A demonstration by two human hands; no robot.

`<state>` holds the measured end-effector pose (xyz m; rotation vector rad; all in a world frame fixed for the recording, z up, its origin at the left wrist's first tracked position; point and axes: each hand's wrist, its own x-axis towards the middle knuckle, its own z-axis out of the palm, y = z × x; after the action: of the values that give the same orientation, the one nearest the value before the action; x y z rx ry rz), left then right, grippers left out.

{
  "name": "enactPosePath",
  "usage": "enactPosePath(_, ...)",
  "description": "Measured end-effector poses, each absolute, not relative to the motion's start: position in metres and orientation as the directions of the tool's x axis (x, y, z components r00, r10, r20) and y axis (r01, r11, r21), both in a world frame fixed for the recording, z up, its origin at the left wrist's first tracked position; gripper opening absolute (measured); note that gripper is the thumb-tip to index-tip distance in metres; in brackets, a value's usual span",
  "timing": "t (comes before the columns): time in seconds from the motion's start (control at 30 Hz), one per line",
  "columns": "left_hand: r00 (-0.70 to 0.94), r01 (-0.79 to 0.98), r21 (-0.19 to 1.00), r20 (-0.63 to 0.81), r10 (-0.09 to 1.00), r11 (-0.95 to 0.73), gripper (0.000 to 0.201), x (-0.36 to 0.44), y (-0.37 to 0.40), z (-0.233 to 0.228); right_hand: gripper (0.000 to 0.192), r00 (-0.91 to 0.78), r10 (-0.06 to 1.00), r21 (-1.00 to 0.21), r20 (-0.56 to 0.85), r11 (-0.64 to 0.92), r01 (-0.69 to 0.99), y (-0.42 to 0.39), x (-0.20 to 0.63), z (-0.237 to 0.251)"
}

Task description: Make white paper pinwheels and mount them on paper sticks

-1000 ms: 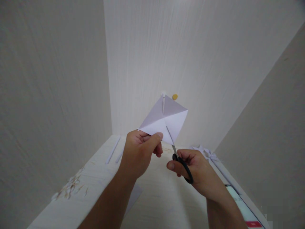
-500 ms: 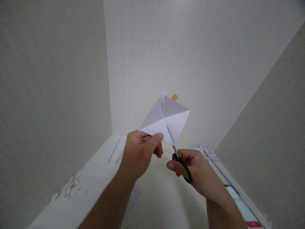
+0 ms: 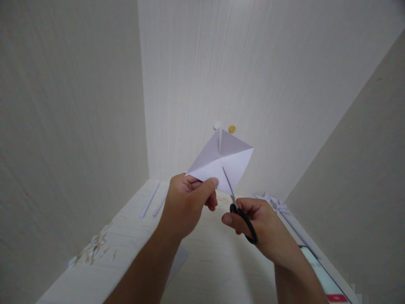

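Pale wood-grain panels [image 3: 221, 63] rise on three sides of a whitish wood-grain tabletop [image 3: 202, 261], where a person works with bare hands. The left hand [image 3: 186, 202] pinches the near left edge of a creased square of white paper [image 3: 240, 164] between thumb and fingers, holding it above the table; a narrow slit runs inward from the paper's far corner. The right hand [image 3: 259, 219] is closed around the handles of black-handled scissors [image 3: 251, 232] — one dark blade lies across the face of the paper, pointing toward its middle. At right, a lit smartphone [image 3: 319, 266] with a red band on its screen rests near the right forearm. A loose white sheet [image 3: 179, 259] lies partly hidden behind the left forearm. Beyond the right hand sits a pointed folded-paper piece [image 3: 275, 203]; at left lie two slim white strips [image 3: 149, 200] and a scatter of small, pale curled bits [image 3: 93, 249]. Two little discs, one yellow [image 3: 232, 128] and one white [image 3: 217, 125], show just beyond the paper's far corner.
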<state>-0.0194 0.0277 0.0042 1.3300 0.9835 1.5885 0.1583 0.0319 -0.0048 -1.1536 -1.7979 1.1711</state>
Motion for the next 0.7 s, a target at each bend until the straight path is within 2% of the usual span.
enactPosePath(0.4,-0.097,-0.069,0.936,0.337,0.936,-0.344,0.039,-0.0209,0.0272,0.0025,0.049,-0.363,0.929,-0.945,0.072,0.180,0.272,0.0312,0.1590,-0.0062)
enactPosePath(0.7,-0.097,-0.114,0.931,0.336,0.937,-0.346,0.035,-0.0201,0.0265,0.0043,0.049,-0.377,0.922,-0.948,0.090,0.195,0.251,0.0325,0.1587,-0.0082)
